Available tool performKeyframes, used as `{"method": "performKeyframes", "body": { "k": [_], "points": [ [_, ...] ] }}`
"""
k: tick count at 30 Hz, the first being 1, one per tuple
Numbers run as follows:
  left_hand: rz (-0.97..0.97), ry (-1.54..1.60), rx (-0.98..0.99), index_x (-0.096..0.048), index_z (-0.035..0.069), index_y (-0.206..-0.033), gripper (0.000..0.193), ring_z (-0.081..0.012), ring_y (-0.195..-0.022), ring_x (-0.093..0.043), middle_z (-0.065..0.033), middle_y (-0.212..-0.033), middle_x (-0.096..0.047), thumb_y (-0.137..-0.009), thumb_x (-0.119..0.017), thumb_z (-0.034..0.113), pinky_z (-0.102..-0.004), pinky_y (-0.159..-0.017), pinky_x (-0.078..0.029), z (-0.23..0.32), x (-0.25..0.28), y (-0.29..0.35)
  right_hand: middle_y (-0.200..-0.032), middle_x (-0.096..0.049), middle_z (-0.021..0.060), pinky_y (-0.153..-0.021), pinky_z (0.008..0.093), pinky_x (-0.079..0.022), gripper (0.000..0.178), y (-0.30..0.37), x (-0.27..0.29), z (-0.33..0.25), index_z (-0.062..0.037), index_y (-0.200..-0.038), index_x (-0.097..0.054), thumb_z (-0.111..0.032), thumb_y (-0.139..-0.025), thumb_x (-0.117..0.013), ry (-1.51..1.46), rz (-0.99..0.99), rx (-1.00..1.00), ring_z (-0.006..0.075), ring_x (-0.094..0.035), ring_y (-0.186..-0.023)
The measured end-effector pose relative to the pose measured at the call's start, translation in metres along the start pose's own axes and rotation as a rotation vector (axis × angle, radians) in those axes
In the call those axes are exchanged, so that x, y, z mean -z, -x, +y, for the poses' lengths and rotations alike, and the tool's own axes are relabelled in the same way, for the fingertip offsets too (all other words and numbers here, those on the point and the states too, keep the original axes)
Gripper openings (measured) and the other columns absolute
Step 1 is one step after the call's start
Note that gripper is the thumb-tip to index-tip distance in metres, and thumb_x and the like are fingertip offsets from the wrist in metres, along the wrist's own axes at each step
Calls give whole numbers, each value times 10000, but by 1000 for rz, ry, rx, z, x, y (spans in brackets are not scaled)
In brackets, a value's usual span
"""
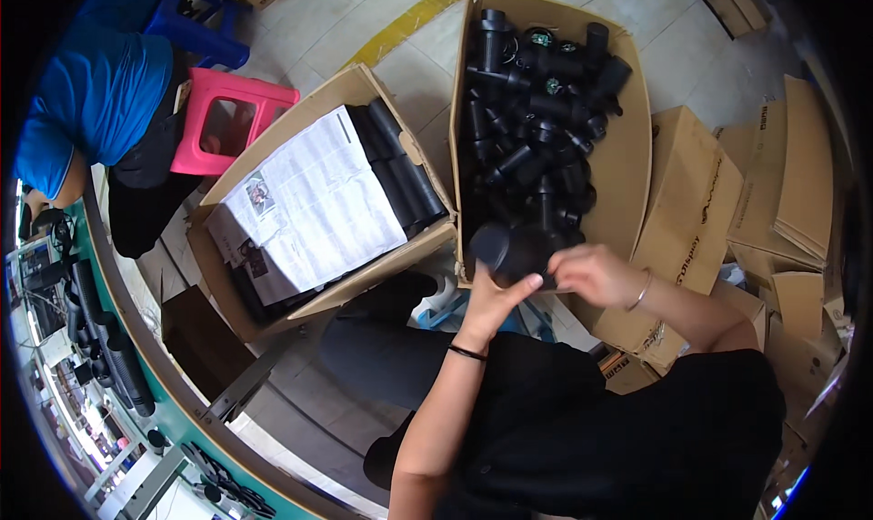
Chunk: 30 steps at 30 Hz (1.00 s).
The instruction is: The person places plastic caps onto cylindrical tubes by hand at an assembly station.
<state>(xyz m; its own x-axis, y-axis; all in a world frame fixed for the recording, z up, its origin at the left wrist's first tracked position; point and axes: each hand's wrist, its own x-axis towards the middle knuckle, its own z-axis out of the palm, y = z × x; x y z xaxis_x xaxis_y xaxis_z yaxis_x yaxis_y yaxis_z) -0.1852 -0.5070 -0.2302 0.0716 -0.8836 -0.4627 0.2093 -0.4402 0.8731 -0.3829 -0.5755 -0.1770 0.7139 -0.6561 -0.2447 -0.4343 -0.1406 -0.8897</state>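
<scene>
A black cylindrical part (515,250) with a wide round end is held above the near edge of a tall open carton (627,201). My left hand (496,302), a dark band on its wrist, grips this part from below with the thumb along its side. At the part's right end, my right hand (596,276) has its fingers curled and pinched against it; a bracelet circles that wrist. The fingertips are slightly blurred, so the detail there is hidden. Inside the carton lies a heap of black cylindrical parts (536,111), a few showing green circuit boards.
Left of it, another carton (273,306) holds black tubes (400,179) under a printed sheet (314,201). Cardboard boxes (691,211) crowd the right. A green workbench (173,420) curves along the left. A person in blue (109,83) sits near a pink stool (205,124) and blue stool (195,29).
</scene>
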Motion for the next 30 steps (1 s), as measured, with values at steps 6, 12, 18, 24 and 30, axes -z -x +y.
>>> {"method": "performKeyframes", "body": {
  "k": [6, 12, 18, 24, 30],
  "points": [
    [77, 240, 165, -553, 3, -1165, 432, -169, -1084, -534, -103, -1130, -591, -784, -731, 101, -301, -934, -420, 40, 78, 19, -1037, -671, 91, -658, 307, -559, 196, -122, 44, 50, -7, -986, -663, -115, -824, -641, -719, -302, -212, 169, -672, -788],
    [312, 356, -20, -547, -4, -1168, 465, -187, -1079, -546, -98, -1121, -595, -767, -731, 142, -324, -961, -407, 89, 138, 117, -1445, -318, 244, -1061, 449, -350, 616, -180, 115, 346, -303, -1441, -304, -157, -881, -515, 968, 72, -365, 425, -350, -1306],
    [627, 168, -171, -548, -15, -1153, 505, -213, -1075, -565, -119, -1112, -609, -730, -741, 184, -344, -956, -423, 102, 170, 239, -1425, -388, 197, -1060, 386, -320, 720, -171, 111, 408, -55, -1437, -316, -531, -915, -454, 200, 333, -642, 341, -430, -1256],
    [917, 207, -268, -584, 3, -1057, 397, -172, -921, -623, -89, -983, -655, -749, -755, 188, -312, -834, -495, 108, 163, 314, -1370, -447, 206, -1018, 423, -378, 620, -180, 136, 438, -43, -1339, -441, -518, -944, -385, 1171, -7, -722, 364, -461, -1223],
    [1295, 285, -270, -576, -65, -1064, 550, -238, -920, -640, -164, -1005, -651, -811, -620, 421, -355, -878, -497, 82, 182, 382, -1201, -575, 237, -984, 442, -400, 611, -199, 166, 487, -32, -1221, -537, -536, -945, -332, 821, 243, -335, 401, -532, -1123]
  ]
}}
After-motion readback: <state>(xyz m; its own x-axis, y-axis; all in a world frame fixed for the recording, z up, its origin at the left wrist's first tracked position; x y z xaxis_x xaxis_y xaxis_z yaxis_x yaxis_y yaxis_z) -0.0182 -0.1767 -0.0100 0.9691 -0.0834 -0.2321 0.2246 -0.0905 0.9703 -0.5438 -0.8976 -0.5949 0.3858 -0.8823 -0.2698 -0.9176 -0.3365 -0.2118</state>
